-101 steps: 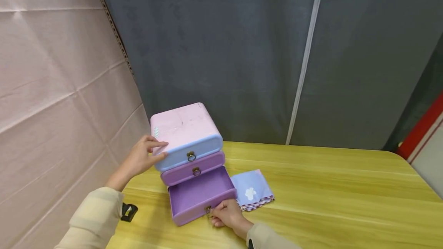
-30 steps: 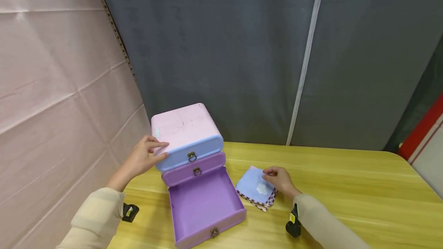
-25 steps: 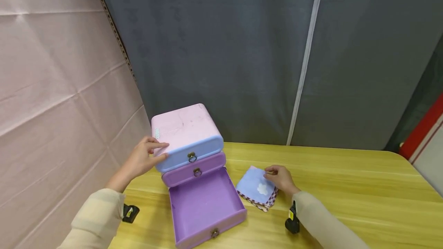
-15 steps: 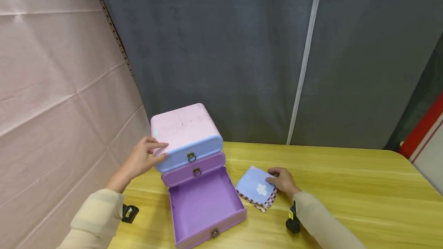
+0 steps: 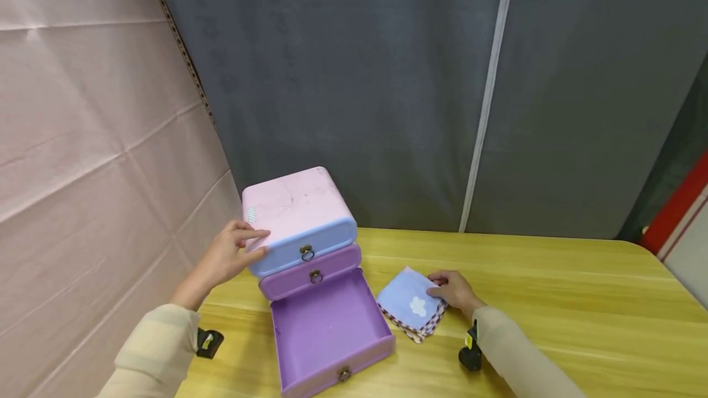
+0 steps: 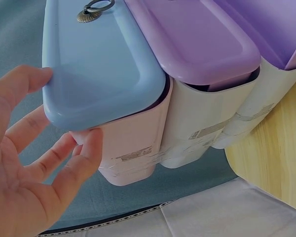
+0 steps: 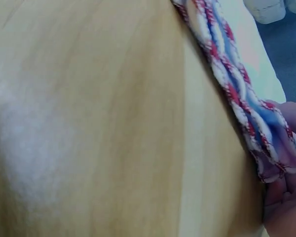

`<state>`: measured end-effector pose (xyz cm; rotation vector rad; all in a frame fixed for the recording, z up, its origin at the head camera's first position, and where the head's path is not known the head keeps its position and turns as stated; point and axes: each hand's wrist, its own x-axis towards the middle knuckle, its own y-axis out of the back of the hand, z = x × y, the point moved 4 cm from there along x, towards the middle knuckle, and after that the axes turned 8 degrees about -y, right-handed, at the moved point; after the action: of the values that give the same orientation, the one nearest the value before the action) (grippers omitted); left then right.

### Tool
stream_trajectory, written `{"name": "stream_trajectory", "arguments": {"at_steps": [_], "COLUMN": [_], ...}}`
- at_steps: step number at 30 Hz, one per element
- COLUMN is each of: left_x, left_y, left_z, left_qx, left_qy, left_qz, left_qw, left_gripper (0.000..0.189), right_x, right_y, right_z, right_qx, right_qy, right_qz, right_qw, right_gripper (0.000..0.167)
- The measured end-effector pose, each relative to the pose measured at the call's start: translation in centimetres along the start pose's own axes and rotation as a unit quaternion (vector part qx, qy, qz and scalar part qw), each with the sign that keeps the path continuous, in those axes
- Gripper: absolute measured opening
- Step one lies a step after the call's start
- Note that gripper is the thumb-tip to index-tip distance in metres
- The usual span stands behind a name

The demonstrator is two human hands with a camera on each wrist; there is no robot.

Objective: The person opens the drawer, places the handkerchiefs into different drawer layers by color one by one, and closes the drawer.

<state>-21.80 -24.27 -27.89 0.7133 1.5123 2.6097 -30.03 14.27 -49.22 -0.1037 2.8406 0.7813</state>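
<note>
A small drawer cabinet [image 5: 293,201] with a pink top stands on the table, its blue top drawer [image 5: 326,239] closed. My left hand [image 5: 224,257] rests on its left front corner; in the left wrist view the fingertips [image 6: 42,76] touch the blue drawer's edge and the pink side. The bottom purple drawer [image 5: 332,327] is pulled far out, with nothing visible inside. To its right lies a folded blue towel [image 5: 404,293] with a white flower and a checkered border. My right hand [image 5: 456,292] pinches the towel's right corner; the right wrist view shows fingers above and below the layers.
The purple middle drawer [image 5: 334,266] sits closed between the other two. A yellow wood-grain table [image 5: 553,300] extends to the right. A pink cloth wall [image 5: 110,158] stands close on the left, and a dark grey curtain [image 5: 359,91] hangs behind.
The bottom drawer has come further out. My right hand has left its ring pull and moved right to the towel, which has shifted slightly and is now pinched. My left hand has stayed put.
</note>
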Motion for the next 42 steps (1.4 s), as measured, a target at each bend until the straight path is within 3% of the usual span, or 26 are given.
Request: {"name": "stream_trajectory", "arguments": {"at_steps": [15, 31, 36, 42], "left_x": [0.1, 0.1, 0.1, 0.2], "left_y": [-0.1, -0.1, -0.1, -0.1], "left_z": [-0.1, -0.1, 0.0, -0.1], "left_qx": [-0.006, -0.006, -0.005, -0.005], "left_qy": [-0.001, 0.005, 0.002, 0.003], "left_qz": [0.0, -0.008, -0.008, -0.006], "left_qw": [1.0, 0.9999, 1.0, 1.0], "left_gripper": [0.033, 0.035, 0.035, 0.034], "right_x": [-0.1, -0.8, -1.7, -3.2], "right_y": [0.8, 0.5, 0.8, 1.0], "right_z": [0.8, 1.0, 0.8, 0.7], "right_qx": [0.074, 0.118, 0.125, 0.15], "right_qy": [-0.024, -0.047, -0.025, -0.051], "right_qz": [-0.089, -0.08, -0.094, -0.1], "right_qw": [0.993, 0.9887, 0.9874, 0.9822], "right_gripper": [0.04, 0.036, 0.026, 0.026]}}
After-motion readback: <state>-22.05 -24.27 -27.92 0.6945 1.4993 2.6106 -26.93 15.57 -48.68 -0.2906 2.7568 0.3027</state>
